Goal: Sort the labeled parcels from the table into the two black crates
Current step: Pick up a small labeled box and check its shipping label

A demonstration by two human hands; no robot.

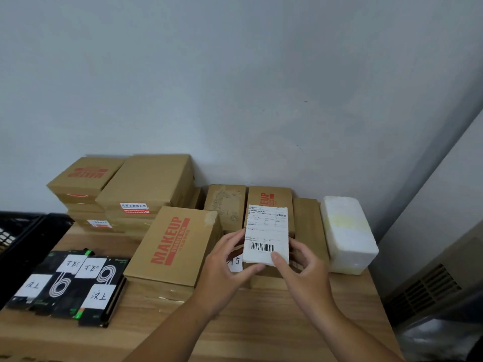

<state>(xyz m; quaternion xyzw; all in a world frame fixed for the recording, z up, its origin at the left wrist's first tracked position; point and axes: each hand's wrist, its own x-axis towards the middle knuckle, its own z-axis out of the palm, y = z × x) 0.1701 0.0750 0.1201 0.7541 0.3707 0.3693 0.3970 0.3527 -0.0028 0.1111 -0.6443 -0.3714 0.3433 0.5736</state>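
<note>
Both hands hold up a small white parcel (266,231) with a printed shipping label and barcode facing me. My left hand (227,259) grips its left edge and lower corner. My right hand (298,267) grips the right edge, thumb on the front near the barcode. The parcel hovers above brown cardboard parcels on the wooden table (261,322); a handwritten white label (234,262) shows just below it. A black crate (23,236) stands at the far left edge of the table.
A "MAKEUP" box (175,244) lies left of my hands, with stacked brown boxes (125,192) behind. Several black flat parcels with handwritten labels (70,280) lie at the front left. A white foam box (347,233) sits at the right, against the wall.
</note>
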